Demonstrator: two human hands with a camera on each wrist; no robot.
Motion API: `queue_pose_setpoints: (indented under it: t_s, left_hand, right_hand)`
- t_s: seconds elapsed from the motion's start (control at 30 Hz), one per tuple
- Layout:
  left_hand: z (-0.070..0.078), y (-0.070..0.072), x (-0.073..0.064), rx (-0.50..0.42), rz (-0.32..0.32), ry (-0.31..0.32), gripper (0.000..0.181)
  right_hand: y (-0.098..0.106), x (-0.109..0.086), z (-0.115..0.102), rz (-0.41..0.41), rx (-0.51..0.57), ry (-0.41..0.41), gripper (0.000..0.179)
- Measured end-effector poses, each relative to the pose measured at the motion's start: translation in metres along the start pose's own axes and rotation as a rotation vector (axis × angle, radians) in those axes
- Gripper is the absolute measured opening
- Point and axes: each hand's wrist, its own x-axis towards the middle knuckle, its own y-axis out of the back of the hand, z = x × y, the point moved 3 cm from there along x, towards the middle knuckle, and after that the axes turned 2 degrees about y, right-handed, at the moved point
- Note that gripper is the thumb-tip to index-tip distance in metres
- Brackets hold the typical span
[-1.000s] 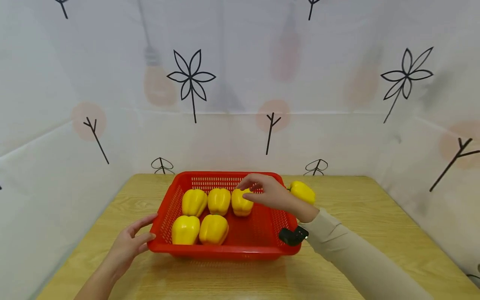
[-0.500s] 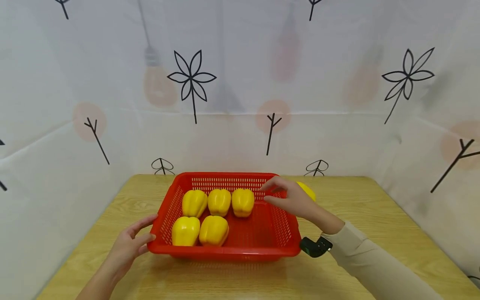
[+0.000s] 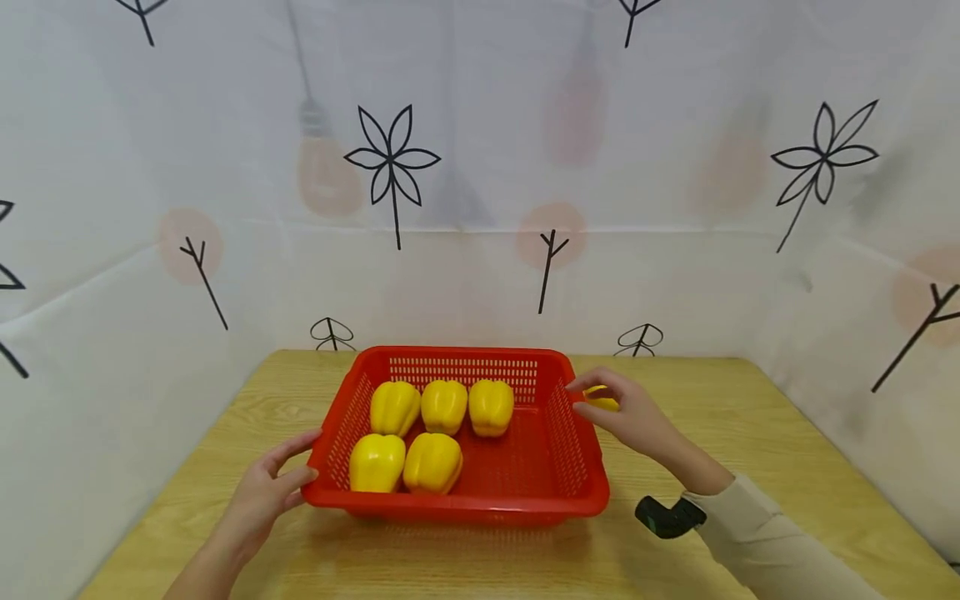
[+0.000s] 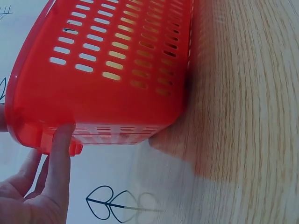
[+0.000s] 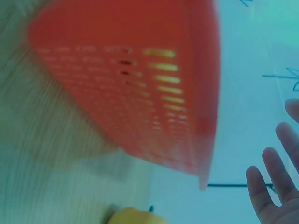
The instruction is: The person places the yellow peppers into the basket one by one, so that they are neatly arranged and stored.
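Observation:
My left hand (image 3: 258,496) grips the left rim of a red plastic basket (image 3: 453,502), with the thumb at the rim and the fingers on its outer side. Inside the basket lie several yellow bell peppers: three along the back, including the rightmost pepper (image 3: 491,408), and two in front, including one pepper (image 3: 432,463). Just outside the right rim hovers my right hand (image 3: 637,421), fingers spread and holding nothing. Behind it, partly hidden, another yellow bell pepper (image 3: 603,400) sits on the table; the right wrist view shows this pepper's top (image 5: 135,217).
A light wooden table (image 3: 720,433) carries the basket. White cloth with black plant drawings (image 3: 540,150) hangs behind and along both sides. A black wrist device (image 3: 670,517) is strapped to my right forearm.
My right hand has moved from above the back-row peppers to the right, past the basket's rim, towards the pepper outside. The left hand has stayed on the rim.

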Motion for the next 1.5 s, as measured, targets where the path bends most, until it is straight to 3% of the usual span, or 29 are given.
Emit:
queue_pose_setpoints:
  t_s: [0.23,0.5,0.87,1.1,1.23,1.5]
  left_hand:
    - [-0.001,-0.003,0.001,0.011,0.002,-0.018,0.059]
    - [-0.004,-0.002,-0.002,0.016,0.033,0.007,0.057]
    - [-0.003,-0.002,0.0,0.047,0.048,0.013,0.055]
    - [-0.005,-0.005,0.002,0.042,0.043,0.011,0.056]
    - [-0.005,-0.005,0.002,0.04,0.042,0.013,0.056]
    - [-0.005,0.001,0.002,0.04,0.033,0.017,0.056]
  right_hand:
    - [0.006,-0.017,0.022,0.072,-0.041,-0.051,0.02]
    - [0.007,-0.031,0.041,0.135,-0.072,-0.101,0.02]
    - [0.016,-0.026,0.083,0.198,-0.147,-0.141,0.024]
    - [0.02,-0.019,0.099,0.198,-0.154,-0.184,0.027]
    - [0.02,-0.014,0.109,0.193,-0.184,-0.164,0.031]
    - [0.014,-0.005,0.127,0.085,-0.198,-0.178,0.038]
